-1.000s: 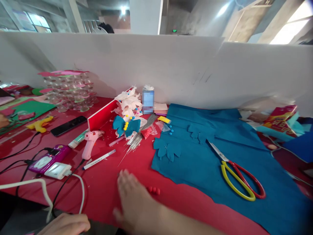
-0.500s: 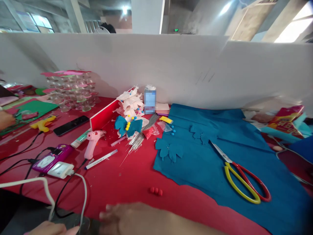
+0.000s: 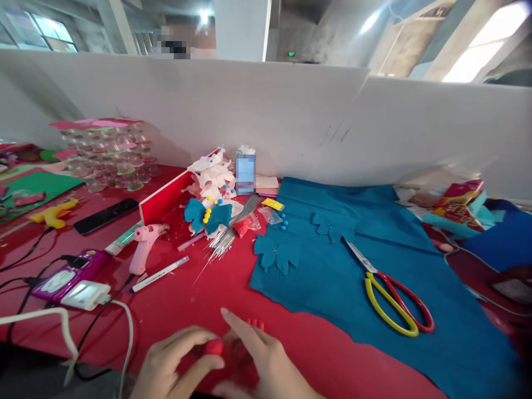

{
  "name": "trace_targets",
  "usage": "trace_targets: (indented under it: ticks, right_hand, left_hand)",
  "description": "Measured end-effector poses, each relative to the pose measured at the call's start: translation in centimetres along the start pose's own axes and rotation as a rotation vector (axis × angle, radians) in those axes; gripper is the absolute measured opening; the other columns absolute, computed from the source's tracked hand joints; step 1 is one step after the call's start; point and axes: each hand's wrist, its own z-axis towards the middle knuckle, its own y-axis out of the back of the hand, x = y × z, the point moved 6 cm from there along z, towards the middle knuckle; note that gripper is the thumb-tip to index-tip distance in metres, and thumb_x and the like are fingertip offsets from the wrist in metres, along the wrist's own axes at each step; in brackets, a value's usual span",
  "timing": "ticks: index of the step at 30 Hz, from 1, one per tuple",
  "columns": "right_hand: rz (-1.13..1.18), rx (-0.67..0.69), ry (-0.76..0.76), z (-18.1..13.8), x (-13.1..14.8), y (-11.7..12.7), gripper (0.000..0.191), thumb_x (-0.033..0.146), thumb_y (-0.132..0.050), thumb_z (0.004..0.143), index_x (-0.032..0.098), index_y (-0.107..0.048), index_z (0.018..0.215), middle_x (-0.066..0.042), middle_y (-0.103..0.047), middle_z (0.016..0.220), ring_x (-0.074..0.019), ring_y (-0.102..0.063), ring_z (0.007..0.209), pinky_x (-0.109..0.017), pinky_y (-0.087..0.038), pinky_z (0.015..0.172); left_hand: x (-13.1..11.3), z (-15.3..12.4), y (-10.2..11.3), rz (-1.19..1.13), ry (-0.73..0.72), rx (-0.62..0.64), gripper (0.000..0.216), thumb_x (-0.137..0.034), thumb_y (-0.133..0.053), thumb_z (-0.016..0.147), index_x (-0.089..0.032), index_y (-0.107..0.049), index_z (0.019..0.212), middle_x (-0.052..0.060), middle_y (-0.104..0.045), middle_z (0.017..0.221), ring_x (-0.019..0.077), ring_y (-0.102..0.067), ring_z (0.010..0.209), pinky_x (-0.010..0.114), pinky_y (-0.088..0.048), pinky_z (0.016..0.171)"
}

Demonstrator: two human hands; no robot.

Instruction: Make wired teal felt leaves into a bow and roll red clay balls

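Note:
My left hand (image 3: pixel 172 363) is at the table's near edge, thumb and fingers pinched on a small red ball (image 3: pixel 214 347). Close on its right is my right hand (image 3: pixel 268 363), its forefinger stretched out toward the ball and nothing plainly in its grasp. A few small red balls (image 3: pixel 255 322) lie on the red tabletop (image 3: pixel 187 302) just beyond my right fingers. The lower parts of both hands are cut off by the frame.
A teal felt sheet (image 3: pixel 332 277) with yellow-and-red scissors (image 3: pixel 390 299) lies to the right. Further back are thin wires (image 3: pixel 226 235), a teal bow (image 3: pixel 208 216), a pink glue gun (image 3: pixel 143 244), a pen (image 3: pixel 160 273), a phone (image 3: pixel 106 216) and cabled chargers (image 3: pixel 85 295). A white partition (image 3: pixel 291 122) closes the back.
My right hand drew back from the tabletop toward me. My left hand rose into view, and now it pinches a red ball beside my right hand.

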Motion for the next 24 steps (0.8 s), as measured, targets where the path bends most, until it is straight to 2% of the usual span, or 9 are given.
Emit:
trace_targets:
  ticks: [2,5,8,14,17,20,24]
  right_hand:
    - [0.139,-0.144,0.029,-0.3,-0.5,2.0,0.059,0.030,-0.068,0.078,0.019,-0.050,0.132,-0.011,-0.064,0.113,-0.0180,-0.065,0.095,-0.023,-0.053,0.082]
    - [0.240,-0.336,0.095,-1.1,-1.1,4.1,0.030,0.029,-0.063,0.083,0.018,-0.066,0.111,-0.009,-0.067,0.097,-0.0167,-0.065,0.086,-0.021,-0.053,0.077]
    - [0.247,-0.460,0.083,-2.1,-1.8,5.3,0.027,0.033,-0.064,0.083,0.017,-0.070,0.104,-0.009,-0.068,0.088,-0.0169,-0.066,0.078,-0.021,-0.054,0.071]
    - [0.160,-0.570,0.103,-3.2,-2.7,7.6,0.024,0.034,-0.062,0.084,0.017,-0.072,0.098,-0.010,-0.070,0.084,-0.0175,-0.067,0.074,-0.021,-0.056,0.066]
    - [0.117,-0.609,0.144,-3.6,-2.7,8.5,0.023,0.028,-0.062,0.085,0.016,-0.070,0.103,-0.010,-0.070,0.091,-0.0172,-0.068,0.080,-0.020,-0.056,0.070]
    - [0.090,-0.608,0.166,-3.7,-2.8,8.7,0.022,0.021,-0.063,0.084,0.017,-0.069,0.104,-0.009,-0.070,0.094,-0.0164,-0.068,0.084,-0.019,-0.056,0.074]
    - [0.012,-0.580,0.218,-3.8,-2.8,8.7,0.023,0.011,-0.061,0.083,0.017,-0.067,0.104,-0.008,-0.070,0.095,-0.0167,-0.066,0.087,-0.022,-0.056,0.077]
  left_hand:
    - [-1.0,1.3,-2.7,-0.178,0.065,0.146,0.014,-0.031,-0.062,0.076,-0.020,-0.067,0.068,0.000,-0.070,0.064,0.0140,-0.063,0.057,0.018,-0.050,0.055]
    - [-1.6,2.3,-5.8,-0.365,0.176,0.296,0.026,-0.031,-0.060,0.078,-0.017,-0.058,0.056,-0.002,-0.058,0.051,0.0099,-0.052,0.049,0.016,-0.042,0.048]
    - [-2.3,2.8,-7.6,-0.492,0.240,0.362,0.032,-0.036,-0.057,0.081,-0.016,-0.055,0.057,-0.003,-0.053,0.052,0.0091,-0.049,0.050,0.017,-0.039,0.050]
    - [-4.2,3.6,-8.5,-0.558,0.283,0.342,0.035,-0.043,-0.055,0.083,-0.016,-0.061,0.063,0.000,-0.060,0.058,0.0117,-0.055,0.057,0.019,-0.045,0.055]
    - [-4.8,3.7,-8.8,-0.626,0.308,0.349,0.034,-0.045,-0.053,0.085,-0.016,-0.068,0.076,0.003,-0.068,0.071,0.0141,-0.062,0.068,0.020,-0.049,0.064]
    - [-4.8,3.7,-8.9,-0.662,0.337,0.364,0.032,-0.045,-0.057,0.083,-0.018,-0.071,0.091,0.004,-0.071,0.084,0.0165,-0.065,0.079,0.021,-0.052,0.069]
    - [-4.2,3.8,-8.7,-0.672,0.391,0.333,0.029,-0.042,-0.062,0.081,-0.018,-0.071,0.096,0.006,-0.072,0.094,0.0181,-0.065,0.087,0.024,-0.053,0.076]
